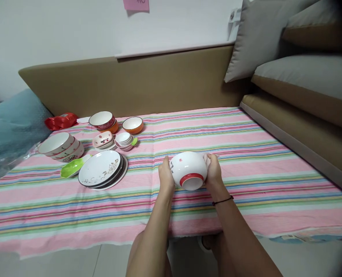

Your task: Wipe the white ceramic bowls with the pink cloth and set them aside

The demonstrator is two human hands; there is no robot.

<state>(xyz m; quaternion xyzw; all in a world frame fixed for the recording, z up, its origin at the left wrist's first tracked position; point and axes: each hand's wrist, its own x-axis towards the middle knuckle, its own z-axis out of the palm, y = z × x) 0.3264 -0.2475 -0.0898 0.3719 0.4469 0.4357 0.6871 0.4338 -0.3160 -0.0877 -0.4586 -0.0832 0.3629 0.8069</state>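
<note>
A white bowl [190,164] with a red foot ring is tilted on its side, its base facing me. Small dark lettering and a red mark show on its outer wall. My left hand [165,175] grips the bowl's left side. On the opposite side my right hand [213,169] clasps it, with a pale cloth or tissue [207,159] pressed between fingers and bowl. The bowl's inside is turned away from me, and most fingertips are hidden behind it.
On the striped cloth [188,132] at left are a plate stack [101,167], a green dish [72,168], white bowls [55,143], small dishes [123,138], an orange bowl [133,124] and a red bundle [61,121]. Cushions [304,77] rise at right; a brown backrest [159,82] stands behind.
</note>
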